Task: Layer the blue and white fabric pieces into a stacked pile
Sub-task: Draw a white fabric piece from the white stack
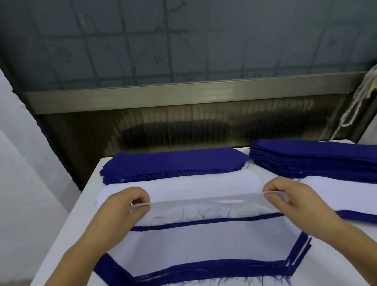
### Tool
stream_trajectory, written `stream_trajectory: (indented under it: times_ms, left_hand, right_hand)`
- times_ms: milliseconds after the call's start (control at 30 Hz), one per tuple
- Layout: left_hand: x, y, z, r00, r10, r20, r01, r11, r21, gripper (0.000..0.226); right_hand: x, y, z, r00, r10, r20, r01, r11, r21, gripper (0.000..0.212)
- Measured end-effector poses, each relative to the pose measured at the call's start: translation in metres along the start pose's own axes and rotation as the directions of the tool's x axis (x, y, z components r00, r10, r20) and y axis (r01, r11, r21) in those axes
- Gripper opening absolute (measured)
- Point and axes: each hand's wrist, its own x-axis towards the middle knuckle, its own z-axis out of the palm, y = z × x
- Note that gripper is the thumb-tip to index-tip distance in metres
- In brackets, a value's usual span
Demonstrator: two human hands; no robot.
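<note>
White sheer piece [206, 210]: you held it taut by its far edge over the near pile [192, 274], left hand [123, 211] pinching the left corner, right hand [292, 199] pinching the right, fingers curled. Near pile: blue and white layers, blue border showing, on the white table [63, 245]. Behind: white stack [186, 185], then blue stack [173, 164]. Far right: taller blue stack [322, 158], another white-on-blue pile [354, 198]. Step, by my reading: laying a white layer. Next move called for squaring its edges to the pile, then lowering it flat.
</note>
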Motion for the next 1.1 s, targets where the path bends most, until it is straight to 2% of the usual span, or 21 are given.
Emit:
stream_trajectory:
  times_ms: [67,100,200,300,467,600,667,733,800,867,967,1100]
  left_hand:
    - [-0.011,-0.003,-0.003,0.997,0.063,-0.046,-0.063,0.998,0.001,0.025]
    - [-0.017,-0.006,-0.003,0.995,0.093,-0.019,-0.093,0.996,0.008,0.028]
    - [-0.041,-0.018,0.01,0.975,0.186,0.123,-0.189,0.982,0.012,0.038]
    - [-0.058,-0.027,0.025,0.958,0.204,0.201,-0.219,0.974,0.054,0.038]
    - [-0.063,-0.033,0.028,0.958,0.213,0.194,-0.235,0.967,0.1,0.037]
    - [-0.064,-0.033,0.027,0.96,0.168,0.225,-0.192,0.977,0.09,0.03]
    - [-0.065,-0.034,0.025,0.946,0.129,0.298,-0.149,0.988,0.047,0.02]
    - [-0.063,-0.034,0.022,0.924,0.1,0.368,-0.123,0.992,0.04,0.004]
    - [-0.058,-0.031,0.021,0.913,0.077,0.401,-0.108,0.993,0.054,0.024]
    - [-0.051,-0.024,0.028,0.917,0.111,0.384,-0.149,0.986,0.069,0.033]
    - [-0.039,-0.004,0.05,0.932,0.168,0.321,-0.204,0.976,0.081,0.027]
    - [-0.033,0.003,0.072,0.952,0.169,0.254,-0.194,0.978,0.076,0.018]
  right_hand:
    - [-0.011,0.003,0.006,0.977,-0.18,-0.118,0.166,0.979,-0.119,0.014]
    - [-0.019,0.008,0.012,0.955,-0.269,-0.127,0.247,0.955,-0.166,0.017]
    - [-0.044,0.026,0.033,0.898,-0.438,-0.046,0.413,0.874,-0.257,0.028]
    - [-0.061,0.039,0.05,0.868,-0.495,0.029,0.48,0.823,-0.304,0.044]
    - [-0.065,0.042,0.055,0.869,-0.493,0.028,0.481,0.831,-0.279,0.045]
    - [-0.064,0.038,0.054,0.864,-0.501,0.061,0.497,0.824,-0.273,0.051]
    - [-0.064,0.035,0.051,0.874,-0.479,0.085,0.483,0.833,-0.269,0.05]
    - [-0.064,0.031,0.047,0.893,-0.435,0.115,0.45,0.856,-0.256,0.039]
    - [-0.064,0.025,0.044,0.917,-0.38,0.125,0.399,0.888,-0.23,0.029]
    - [-0.06,0.017,0.045,0.935,-0.334,0.119,0.351,0.917,-0.187,0.028]
    - [-0.048,0.006,0.055,0.942,-0.312,0.127,0.331,0.927,-0.176,0.016]
    - [-0.037,0.011,0.063,0.939,-0.235,0.25,0.287,0.937,-0.198,0.014]
